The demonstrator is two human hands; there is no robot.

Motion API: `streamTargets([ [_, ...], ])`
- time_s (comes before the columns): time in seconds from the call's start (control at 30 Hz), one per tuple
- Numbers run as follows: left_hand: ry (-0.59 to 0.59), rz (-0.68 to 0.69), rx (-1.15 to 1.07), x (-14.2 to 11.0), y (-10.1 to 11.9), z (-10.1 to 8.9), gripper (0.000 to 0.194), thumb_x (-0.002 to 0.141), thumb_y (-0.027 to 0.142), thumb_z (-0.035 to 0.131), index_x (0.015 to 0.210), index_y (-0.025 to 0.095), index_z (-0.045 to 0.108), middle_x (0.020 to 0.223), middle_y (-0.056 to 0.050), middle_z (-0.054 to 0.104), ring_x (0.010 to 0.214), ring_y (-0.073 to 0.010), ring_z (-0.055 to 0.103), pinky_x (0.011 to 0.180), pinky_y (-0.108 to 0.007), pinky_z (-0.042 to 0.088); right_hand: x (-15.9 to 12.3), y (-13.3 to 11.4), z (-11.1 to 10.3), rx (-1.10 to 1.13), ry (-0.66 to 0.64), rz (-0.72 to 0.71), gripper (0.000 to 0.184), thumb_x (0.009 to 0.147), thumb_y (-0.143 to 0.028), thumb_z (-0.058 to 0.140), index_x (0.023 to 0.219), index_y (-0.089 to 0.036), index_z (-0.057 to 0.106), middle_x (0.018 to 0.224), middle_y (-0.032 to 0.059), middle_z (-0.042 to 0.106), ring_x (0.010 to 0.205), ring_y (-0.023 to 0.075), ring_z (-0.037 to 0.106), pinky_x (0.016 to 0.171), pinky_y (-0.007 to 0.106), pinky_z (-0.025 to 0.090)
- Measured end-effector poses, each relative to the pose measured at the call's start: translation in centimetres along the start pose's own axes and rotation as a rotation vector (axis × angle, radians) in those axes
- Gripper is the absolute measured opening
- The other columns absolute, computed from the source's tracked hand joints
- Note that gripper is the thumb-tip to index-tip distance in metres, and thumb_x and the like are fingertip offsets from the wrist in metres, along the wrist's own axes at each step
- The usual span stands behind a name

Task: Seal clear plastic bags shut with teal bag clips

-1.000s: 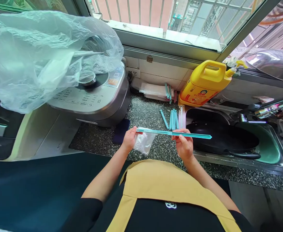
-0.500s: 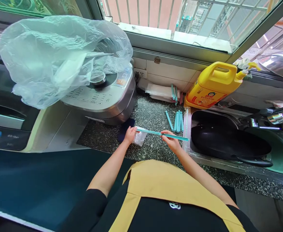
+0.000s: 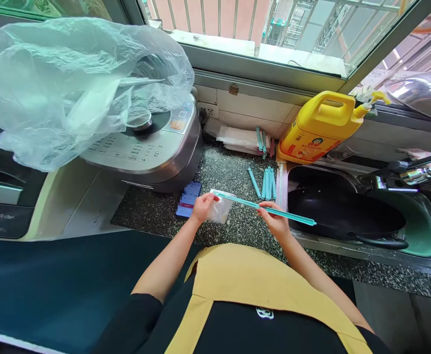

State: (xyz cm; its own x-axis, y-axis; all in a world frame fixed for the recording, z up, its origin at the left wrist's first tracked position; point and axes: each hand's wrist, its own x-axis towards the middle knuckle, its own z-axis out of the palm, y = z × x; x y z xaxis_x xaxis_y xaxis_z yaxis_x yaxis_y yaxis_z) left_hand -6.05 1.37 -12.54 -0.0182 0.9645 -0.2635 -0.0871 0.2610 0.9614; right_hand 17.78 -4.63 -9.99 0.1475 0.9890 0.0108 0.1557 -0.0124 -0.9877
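A slim teal bag sealing clip (image 3: 292,216) slants across the front of me, thinner on its left half and thicker on its right. My left hand (image 3: 202,206) pinches its left end together with the top of a small clear plastic bag (image 3: 220,209), which hangs below the clip. Around the middle, where the clip thickens, the fingers of my right hand (image 3: 275,222) are closed on it. Several shorter teal clips (image 3: 269,184) lie on the speckled counter (image 3: 222,169) beyond my right hand. A phone (image 3: 188,199) with a lit screen lies behind my left hand.
A rice cooker (image 3: 171,157) stands at the left, under a large plastic bag (image 3: 71,93). Flat clear bags (image 3: 237,137) with more clips lie against the wall. A yellow pump jug (image 3: 316,128) stands beside the sink, which holds a black wok (image 3: 344,211).
My right hand has moved right, and the clip's right end now reaches farther out, over the sink's edge. The phone's dark screen has lit up. The view has shifted slightly.
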Motion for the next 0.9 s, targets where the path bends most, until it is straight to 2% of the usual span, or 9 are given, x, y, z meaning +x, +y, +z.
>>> streamTargets([
  [0.13, -0.030, 0.048, 0.026, -0.8, 2.3, 0.1, 0.018, 0.063, 0.034, 0.070, 0.058, 0.017, 0.066, 0.061, -0.002, 0.065, 0.063, -0.0152, 0.054, 0.063, -0.025, 0.041, 0.4, -0.7, -1.0, -0.002, 0.194, -0.067, 0.021, 0.076, -0.041, 0.067, 0.085, -0.022, 0.065, 0.073, 0.0013, 0.069, 0.063, 0.0164, 0.067, 0.059, 0.032, 0.057],
  [0.27, -0.144, 0.148, 0.062, -2.2, 4.4, 0.5, 0.013, 0.064, 0.031, 0.069, 0.065, 0.018, 0.068, 0.069, -0.003, 0.067, 0.069, -0.0166, 0.057, 0.070, -0.027, 0.044, 1.1, -0.9, -1.3, -0.035, 0.302, -0.107, 0.021, 0.077, -0.040, 0.066, 0.086, -0.021, 0.065, 0.075, 0.0017, 0.069, 0.064, 0.0167, 0.067, 0.060, 0.032, 0.057],
  [0.37, -0.243, 0.234, 0.066, -3.1, 5.3, 1.1, 0.011, 0.067, 0.029, 0.068, 0.070, 0.018, 0.069, 0.073, -0.004, 0.067, 0.073, -0.0173, 0.059, 0.073, -0.028, 0.045, 1.2, -1.1, -0.6, -0.043, 0.279, -0.108, 0.021, 0.077, -0.040, 0.065, 0.086, -0.021, 0.065, 0.075, 0.0013, 0.069, 0.063, 0.0161, 0.066, 0.060, 0.032, 0.056],
  [0.5, -0.315, 0.289, 0.050, -3.6, 5.9, 2.1, 0.013, 0.071, 0.026, 0.065, 0.081, 0.019, 0.070, 0.080, -0.005, 0.068, 0.075, -0.0170, 0.060, 0.073, -0.028, 0.047, 0.8, -1.9, 0.5, -0.020, 0.185, -0.098, 0.021, 0.078, -0.042, 0.064, 0.087, -0.023, 0.065, 0.077, 0.0013, 0.069, 0.066, 0.0165, 0.066, 0.062, 0.032, 0.057],
  [0.73, -0.331, 0.295, 0.097, -3.7, 6.1, 2.9, 0.037, 0.071, 0.025, 0.065, 0.108, 0.021, 0.066, 0.110, -0.007, 0.067, 0.100, -0.0210, 0.060, 0.091, -0.029, 0.045, 0.2, -3.4, 1.1, 0.037, 0.103, -0.105, 0.026, 0.079, -0.047, 0.062, 0.090, -0.024, 0.063, 0.078, 0.0011, 0.068, 0.067, 0.0163, 0.066, 0.063, 0.033, 0.058],
  [0.8, -0.342, 0.324, 0.134, -3.8, 6.0, 2.8, 0.043, 0.074, 0.023, 0.062, 0.116, 0.023, 0.062, 0.113, -0.006, 0.066, 0.095, -0.0190, 0.061, 0.089, -0.028, 0.045, 0.2, -3.5, 1.1, 0.030, 0.100, -0.108, 0.026, 0.079, -0.047, 0.062, 0.090, -0.023, 0.063, 0.077, 0.0009, 0.067, 0.065, 0.0156, 0.065, 0.063, 0.032, 0.057],
  [0.9, -0.389, 0.381, 0.205, -3.7, 6.1, 2.6, 0.051, 0.077, 0.020, 0.057, 0.128, 0.023, 0.053, 0.097, -0.003, 0.069, 0.079, -0.0142, 0.061, 0.082, -0.026, 0.047, 0.1, -3.6, 1.4, 0.021, 0.094, -0.112, 0.024, 0.079, -0.046, 0.062, 0.089, -0.023, 0.062, 0.078, 0.0009, 0.066, 0.065, 0.0150, 0.064, 0.062, 0.031, 0.056],
])
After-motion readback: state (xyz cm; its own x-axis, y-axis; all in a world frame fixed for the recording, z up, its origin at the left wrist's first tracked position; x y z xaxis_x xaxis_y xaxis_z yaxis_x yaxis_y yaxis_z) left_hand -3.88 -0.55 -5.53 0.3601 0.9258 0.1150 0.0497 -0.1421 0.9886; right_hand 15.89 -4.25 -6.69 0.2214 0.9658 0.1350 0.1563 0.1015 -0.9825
